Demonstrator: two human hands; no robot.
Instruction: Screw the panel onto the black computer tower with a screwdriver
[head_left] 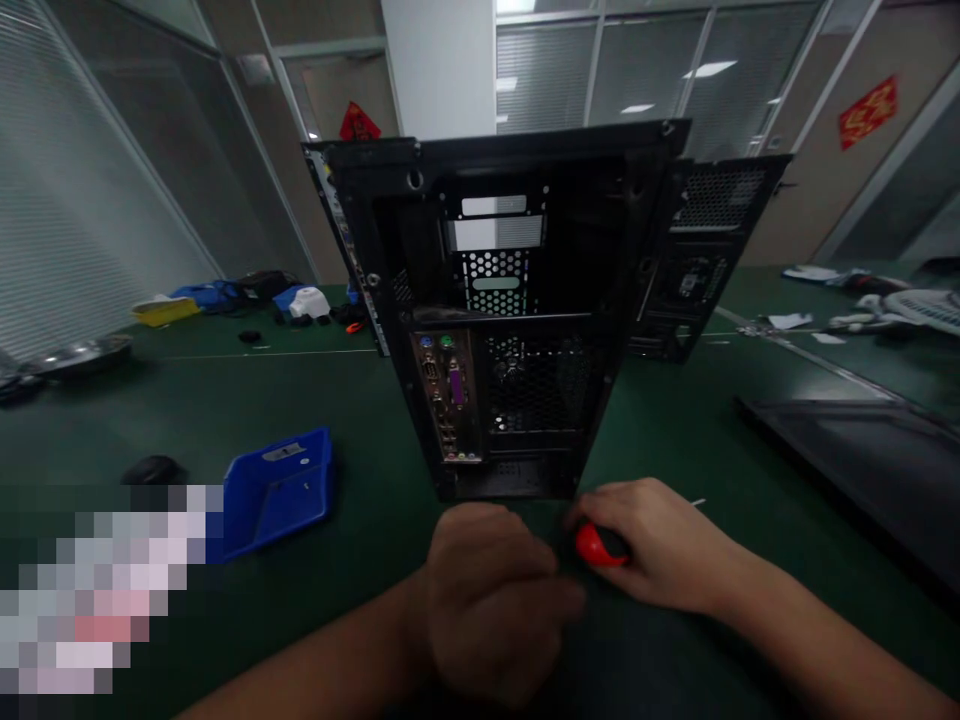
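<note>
The right hand's fingers (585, 505) are clamped on a red-and-black object (598, 546), which sits within their grip near the lower right corner of the computer case. Its rounded red end peeps out on the left side of the grip; the black part runs back under the palm of the right hand (652, 545), so its long axis cannot be told surely. The left hand (495, 600) is beside it to the left, its fingers curled and blurred; whether they close on anything cannot be told.

Just beyond both hands, the black computer case (517, 322) stands upright on the table (375, 480), its long axis vertical, with the face carrying the ports (454, 390) turned toward the person. An open panel (690, 270) shows at its right edge. To the left lies a blue tray (292, 500), with a dark mouse-shaped item (152, 470) behind it. At the far right a flat black panel (862, 460) rests on the table.
</note>
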